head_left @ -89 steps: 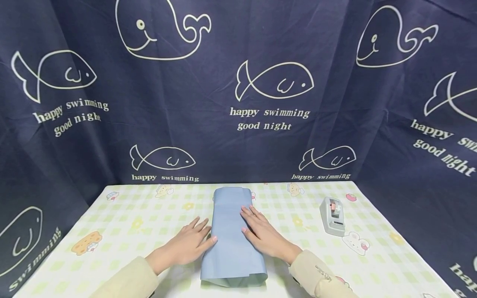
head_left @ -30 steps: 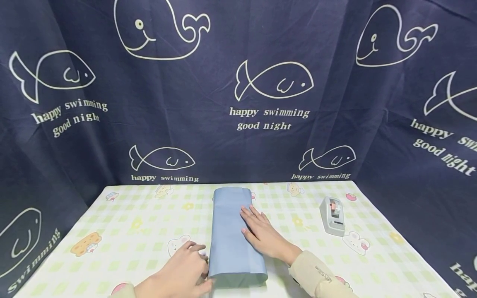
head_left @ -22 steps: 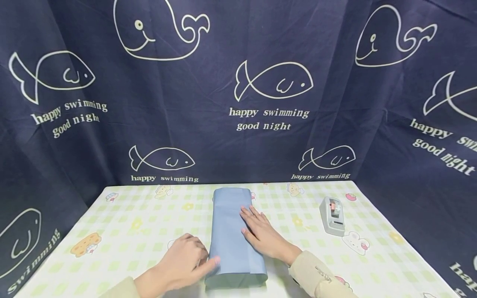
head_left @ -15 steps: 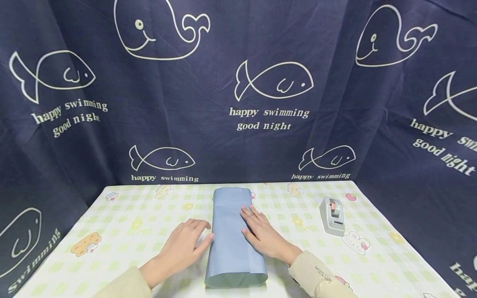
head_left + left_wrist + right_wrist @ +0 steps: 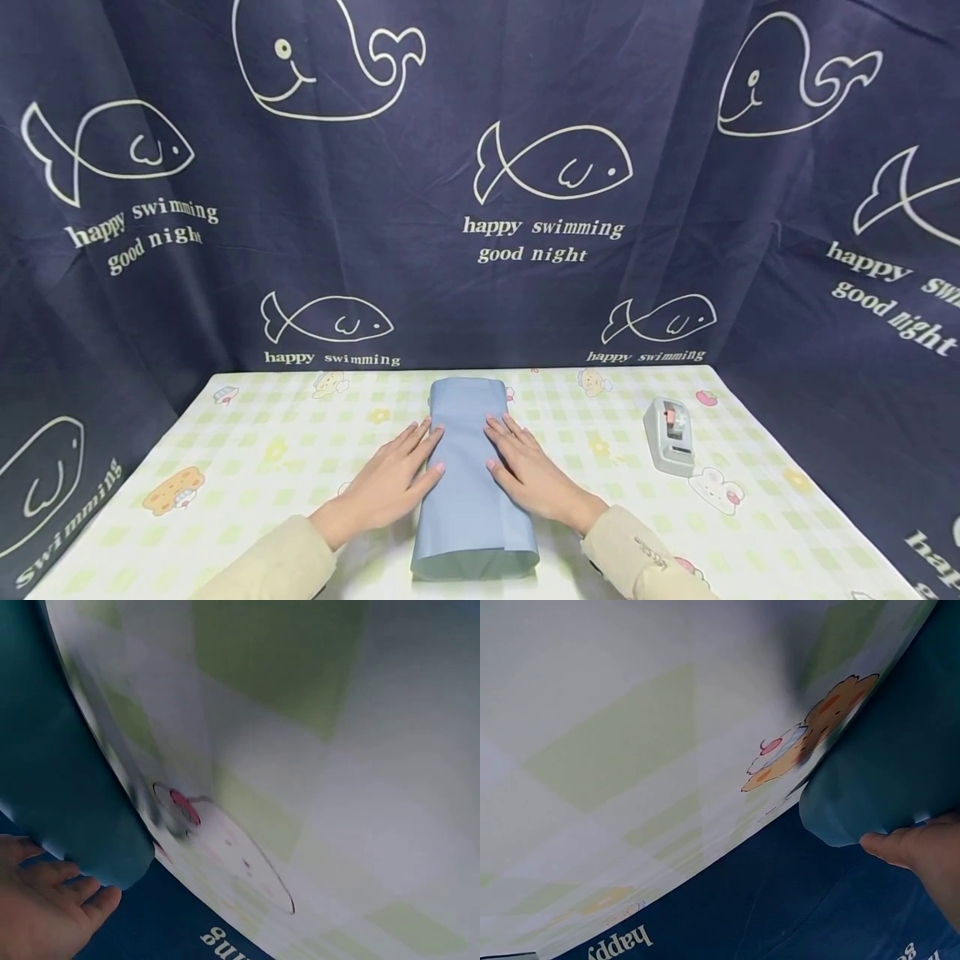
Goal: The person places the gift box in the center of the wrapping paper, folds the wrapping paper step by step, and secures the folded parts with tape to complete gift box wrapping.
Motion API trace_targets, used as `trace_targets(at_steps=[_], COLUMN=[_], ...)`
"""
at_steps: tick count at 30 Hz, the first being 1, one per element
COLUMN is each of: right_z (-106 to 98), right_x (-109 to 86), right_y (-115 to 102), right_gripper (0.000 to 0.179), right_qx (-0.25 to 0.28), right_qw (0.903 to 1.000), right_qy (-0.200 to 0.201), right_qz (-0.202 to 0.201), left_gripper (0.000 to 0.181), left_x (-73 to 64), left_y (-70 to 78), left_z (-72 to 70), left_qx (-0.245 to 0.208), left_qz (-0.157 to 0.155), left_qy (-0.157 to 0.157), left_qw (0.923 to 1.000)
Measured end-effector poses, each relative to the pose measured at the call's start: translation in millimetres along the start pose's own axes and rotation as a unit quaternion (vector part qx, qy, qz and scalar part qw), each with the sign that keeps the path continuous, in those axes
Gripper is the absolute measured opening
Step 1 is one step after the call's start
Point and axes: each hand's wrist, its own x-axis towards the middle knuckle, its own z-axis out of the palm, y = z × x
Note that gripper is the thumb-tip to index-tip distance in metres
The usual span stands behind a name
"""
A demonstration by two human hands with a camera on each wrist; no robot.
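A long blue sheet of paper [image 5: 468,500], folded into a flattened tube, lies lengthwise before me in the head view. Its near end gapes, showing a greenish inside. My left hand [image 5: 386,479] rests along the tube's left edge, fingers extended, thumb on top. Across from it, my right hand [image 5: 542,475] lies on the right edge with its fingers straight. The left wrist view shows the tube's rounded side [image 5: 67,765] beside the left fingers [image 5: 52,874]. In the right wrist view the right thumb [image 5: 889,846] touches the tube [image 5: 885,765]; the other fingers are mostly hidden.
A grey tape dispenser [image 5: 670,437] stands on the right of the table, beyond the right hand. The checked tablecloth [image 5: 285,483] carries printed cartoon figures. A dark blue curtain [image 5: 442,308] hangs behind the table and at both sides.
My left hand went to the tube's near left corner with curled fingers, then moved forward and now lies extended on the left edge. The right hand has stayed in place.
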Motion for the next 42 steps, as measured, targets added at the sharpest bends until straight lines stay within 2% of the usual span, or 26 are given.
trace_targets(at_steps=[3, 6, 9, 12, 15, 18, 23, 27, 31, 37, 42], right_z=[-1, -1, -1, -1, -1, -1, -2, -2, -3, -2, 0], right_x=[0.0, 0.3, 0.6, 0.8, 0.9, 0.9, 0.4, 0.1, 0.2, 0.1, 0.3], right_y=[0, 1, 1, 2, 2, 2, 1, 1, 1, 0, 0], right_gripper=[0.052, 0.052, 0.053, 0.053, 0.053, 0.054, 0.053, 0.053, 0.053, 0.053, 0.053], right_qx=[-0.001, -0.004, -0.008, -0.008, -0.006, -0.008, -0.011, -0.010, -0.010, -0.006, -0.001], right_qw=[1.0000, 1.0000, 1.0000, 1.0000, 1.0000, 0.9999, 0.9999, 0.9999, 0.9999, 1.0000, 1.0000], right_qy=[0.000, -0.003, -0.003, -0.004, -0.005, -0.009, -0.009, -0.006, -0.005, -0.004, -0.002], right_qz=[0.000, 0.002, 0.004, 0.005, 0.006, 0.006, 0.007, 0.007, 0.006, 0.005, 0.002], left_gripper=[0.054, 0.053, 0.054, 0.057, 0.059, 0.060, 0.063, 0.071, 0.070, 0.060, 0.060], left_x=[3.3, 10.9, 23.1, 37.4, 50.7, 61.4, 71.8, 71.5, 65.9, 49.2, 32.4], left_y=[1.5, 2.4, 1.7, 0.3, -1.2, -2.6, -3.4, -3.4, -5.5, -9.2, -8.6], left_z=[2.9, 5.4, 9.3, 13.2, 16.3, 18.5, 17.6, 15.9, 14.7, 11.7, 3.2], left_qx=[-0.009, -0.037, -0.091, -0.141, -0.162, -0.160, -0.163, -0.179, -0.177, -0.124, -0.088], left_qz=[-0.018, -0.056, -0.092, -0.112, -0.118, -0.123, -0.126, -0.117, -0.099, -0.075, -0.034], left_qy=[0.006, 0.002, -0.014, -0.034, -0.049, -0.056, -0.044, -0.026, -0.023, -0.055, -0.079], left_qw=[0.9998, 0.9977, 0.9916, 0.9831, 0.9785, 0.9778, 0.9776, 0.9765, 0.9789, 0.9879, 0.9924])
